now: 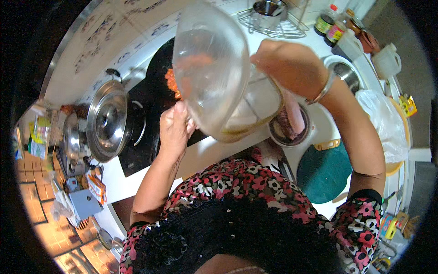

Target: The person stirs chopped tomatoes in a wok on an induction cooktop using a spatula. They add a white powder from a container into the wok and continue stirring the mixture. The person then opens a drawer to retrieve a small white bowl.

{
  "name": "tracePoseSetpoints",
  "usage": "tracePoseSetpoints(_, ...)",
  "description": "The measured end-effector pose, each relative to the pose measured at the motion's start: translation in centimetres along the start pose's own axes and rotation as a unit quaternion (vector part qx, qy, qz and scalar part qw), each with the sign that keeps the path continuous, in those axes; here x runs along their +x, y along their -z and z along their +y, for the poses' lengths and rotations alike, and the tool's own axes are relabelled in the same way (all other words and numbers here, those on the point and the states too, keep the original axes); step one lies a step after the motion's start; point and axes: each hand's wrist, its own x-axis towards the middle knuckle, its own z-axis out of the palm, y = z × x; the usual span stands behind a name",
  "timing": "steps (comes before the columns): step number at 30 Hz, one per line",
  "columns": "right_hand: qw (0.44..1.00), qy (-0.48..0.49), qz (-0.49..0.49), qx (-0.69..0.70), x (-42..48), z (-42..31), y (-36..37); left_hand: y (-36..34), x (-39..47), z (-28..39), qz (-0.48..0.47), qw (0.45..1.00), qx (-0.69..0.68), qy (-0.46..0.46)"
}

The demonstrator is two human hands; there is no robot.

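Raised in front of me is a large clear container (212,68), tilted on its side over a black wok (159,68). My left hand (176,126) grips its lower left edge with thumb and fingers. At its upper right, my right hand (291,65) holds the rim or wall; the fingertips are partly hidden. A little yellowish liquid (239,132) shows along the container's lower side. Orange-red chopped food (172,84) lies in the wok, partly seen through the container. Below my right hand, a dark bowl (288,138) holds a piece of raw meat (294,113).
Left of the wok, a steel lid (106,120) leans by a black pot. To the right are a green cutting board (325,173), a plastic bag (383,123) and a steel bowl (347,75). Sauce bottles (325,22) and a wire rack (273,29) stand at the back.
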Motion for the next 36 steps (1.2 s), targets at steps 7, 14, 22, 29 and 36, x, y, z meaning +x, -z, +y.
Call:
tracePoseSetpoints(7,0.945,-0.270,0.148,0.112,-11.9,4.5,6.7,-12.2,8.3,-0.2,-0.083,0.996,-0.016,0.022)
tracePoseSetpoints(14,0.889,-0.420,0.121,0.139,-21.8,3.5,7.4,-22.3,16.8,-6.8,0.003,1.000,0.020,0.022)
tracePoseSetpoints(22,0.854,-0.462,0.067,0.230,-25.1,3.9,5.8,-25.5,21.9,-13.7,0.146,0.973,0.180,0.006)
tracePoseSetpoints(29,0.877,-0.417,0.023,0.239,-21.4,4.2,3.6,-25.6,24.9,-19.9,0.131,0.967,0.214,0.046)
tracePoseSetpoints(36,0.913,-0.293,0.027,0.281,-12.6,2.0,1.4,-27.3,22.8,-19.0,0.072,0.934,0.342,0.071)
